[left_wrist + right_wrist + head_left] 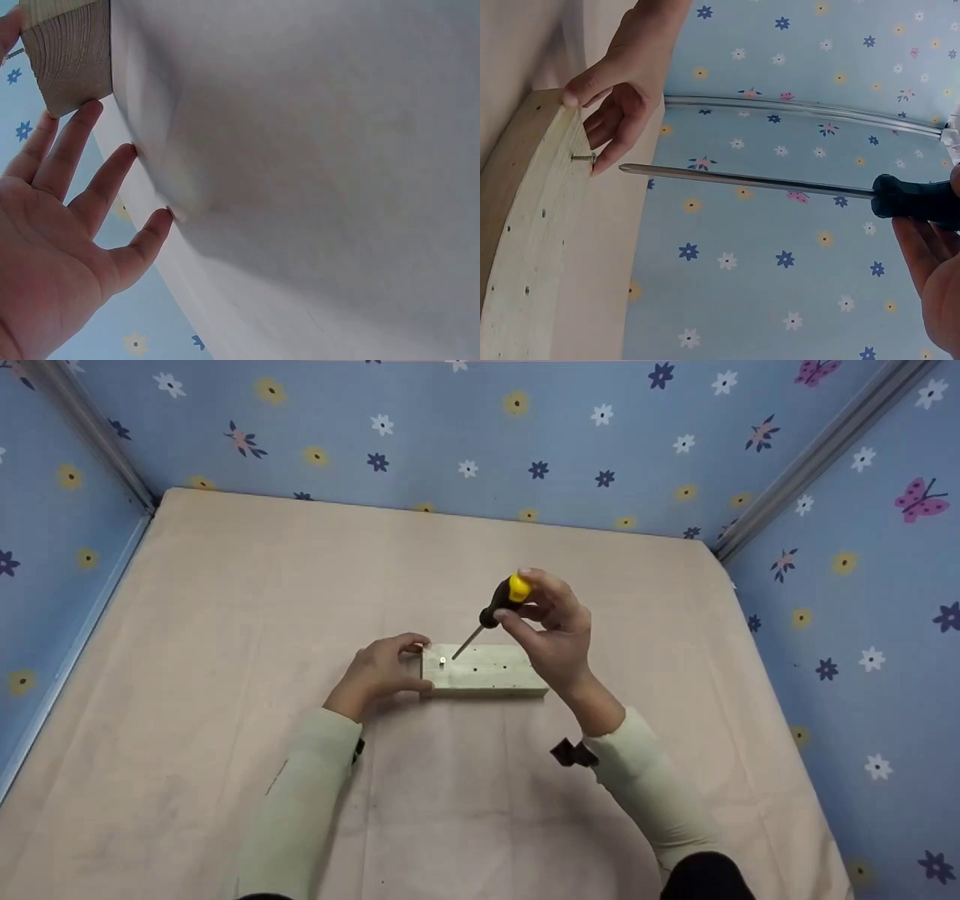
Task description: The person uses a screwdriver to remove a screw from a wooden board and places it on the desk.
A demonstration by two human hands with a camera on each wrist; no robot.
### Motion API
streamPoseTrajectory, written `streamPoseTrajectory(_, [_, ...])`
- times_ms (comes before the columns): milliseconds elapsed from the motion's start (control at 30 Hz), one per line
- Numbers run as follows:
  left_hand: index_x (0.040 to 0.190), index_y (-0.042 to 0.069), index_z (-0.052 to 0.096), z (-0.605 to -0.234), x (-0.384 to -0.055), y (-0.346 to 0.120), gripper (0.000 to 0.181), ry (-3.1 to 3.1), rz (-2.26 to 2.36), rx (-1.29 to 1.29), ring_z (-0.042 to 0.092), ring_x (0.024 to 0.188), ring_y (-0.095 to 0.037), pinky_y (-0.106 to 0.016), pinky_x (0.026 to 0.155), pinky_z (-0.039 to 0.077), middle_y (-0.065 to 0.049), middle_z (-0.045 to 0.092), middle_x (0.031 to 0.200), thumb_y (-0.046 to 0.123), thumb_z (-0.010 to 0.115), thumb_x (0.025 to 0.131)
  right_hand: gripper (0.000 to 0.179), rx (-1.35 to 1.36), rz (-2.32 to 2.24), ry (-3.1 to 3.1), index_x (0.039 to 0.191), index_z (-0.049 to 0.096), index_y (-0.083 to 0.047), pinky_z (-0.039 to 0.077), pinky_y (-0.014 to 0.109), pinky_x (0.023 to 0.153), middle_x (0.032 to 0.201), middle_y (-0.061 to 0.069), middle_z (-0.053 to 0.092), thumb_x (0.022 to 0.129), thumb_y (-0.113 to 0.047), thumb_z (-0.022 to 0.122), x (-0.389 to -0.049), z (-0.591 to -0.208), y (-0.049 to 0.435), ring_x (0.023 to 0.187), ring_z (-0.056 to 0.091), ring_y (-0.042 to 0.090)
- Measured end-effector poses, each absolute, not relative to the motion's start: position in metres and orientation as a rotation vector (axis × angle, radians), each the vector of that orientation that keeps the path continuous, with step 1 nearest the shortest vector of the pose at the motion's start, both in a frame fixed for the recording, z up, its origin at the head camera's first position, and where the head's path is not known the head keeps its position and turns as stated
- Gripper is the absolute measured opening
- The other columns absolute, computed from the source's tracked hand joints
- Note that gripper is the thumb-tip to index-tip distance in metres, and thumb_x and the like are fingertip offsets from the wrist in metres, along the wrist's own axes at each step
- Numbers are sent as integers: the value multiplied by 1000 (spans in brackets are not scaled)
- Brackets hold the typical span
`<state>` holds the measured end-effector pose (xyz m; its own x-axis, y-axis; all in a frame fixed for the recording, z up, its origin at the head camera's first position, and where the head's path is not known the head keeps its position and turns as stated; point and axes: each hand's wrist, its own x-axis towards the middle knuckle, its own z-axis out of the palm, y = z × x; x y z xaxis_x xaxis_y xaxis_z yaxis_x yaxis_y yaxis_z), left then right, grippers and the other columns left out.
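Observation:
A pale wooden block point(491, 679) with several small holes lies flat on the cloth. A screw point(442, 662) stands upright near its left end, its shank partly showing above the wood in the right wrist view. My left hand point(382, 666) holds that end between thumb and fingers; in the left wrist view fingertips touch the end face of the block point(71, 60), other fingers spread over the cloth. My right hand point(559, 634) grips a screwdriver point(499, 604) by its black and yellow handle. Its cross-shaped tip point(626, 168) points at the screw head, a short gap apart.
A pinkish cloth point(225, 697) with creases covers the table. Blue flowered panels point(465, 435) enclose the back and both sides, with metal posts point(810, 457) at the corners. A dark strap piece point(574, 752) sticks out from the right sleeve.

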<state>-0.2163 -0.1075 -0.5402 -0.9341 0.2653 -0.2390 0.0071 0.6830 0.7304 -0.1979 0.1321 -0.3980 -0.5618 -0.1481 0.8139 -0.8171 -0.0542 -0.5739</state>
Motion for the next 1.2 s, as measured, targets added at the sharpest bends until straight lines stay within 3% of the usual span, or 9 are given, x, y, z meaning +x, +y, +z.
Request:
streamPoseTrajectory(700, [129,32,56,-542,-218,-108,68,2577,1100,218,49,131,-25,-50,110,34,3,63,130,39,84,68,55,1002,1701,-1770,124,62,-24,59,29,72,111,-5,63,79,7,73,-203,-412,123,88,69,13])
streamPoseTrajectory(1000, [131,35,54,-542,-217,-108,69,2567,1091,187,48,132,-24,-49,111,33,5,62,131,42,83,68,48,1017,1682,-1798,123,61,-12,60,31,71,106,4,64,80,5,73,-204,-416,123,87,68,14])
streamPoseTrajectory(1200, [132,33,54,-542,-216,-108,70,2564,1092,186,47,133,-24,-50,113,31,4,62,132,41,83,69,46,1009,1673,-1801,121,60,-7,60,32,71,107,4,64,79,6,73,-204,-417,121,87,68,13])
